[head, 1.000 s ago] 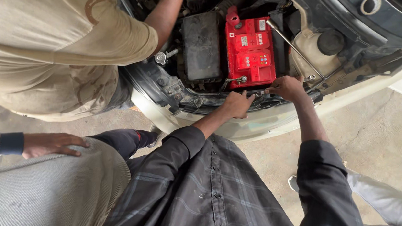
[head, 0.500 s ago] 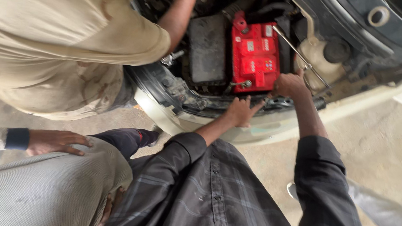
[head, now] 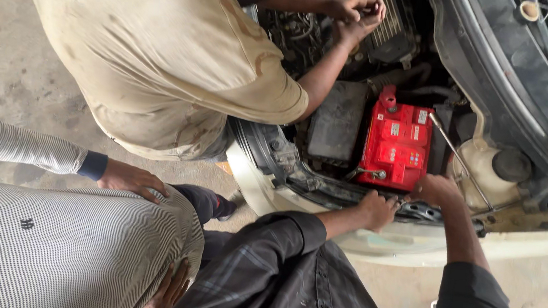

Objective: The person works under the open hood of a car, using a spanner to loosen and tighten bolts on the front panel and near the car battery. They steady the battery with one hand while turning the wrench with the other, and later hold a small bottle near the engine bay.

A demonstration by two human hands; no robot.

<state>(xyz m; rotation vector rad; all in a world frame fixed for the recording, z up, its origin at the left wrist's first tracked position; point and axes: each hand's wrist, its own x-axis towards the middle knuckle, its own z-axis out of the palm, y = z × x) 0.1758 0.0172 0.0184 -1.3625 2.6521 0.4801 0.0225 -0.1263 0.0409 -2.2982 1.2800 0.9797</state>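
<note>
A red car battery sits in the open engine bay. My right hand presses against its near right corner with curled fingers, beside a thin metal rod; what the fingers hold is hidden. My left hand curls over the black front rail just below the battery's near left terminal. Both my sleeves are dark plaid.
A person in a beige shirt leans in from the left, both hands over the engine. A person in a striped shirt stands at lower left, one hand on the hip. A white reservoir sits right of the battery.
The view has shifted, so the battery sits lower in frame and the beige-shirted person's hands now show. My hands stay at the battery's near edge, the left one slightly lower.
</note>
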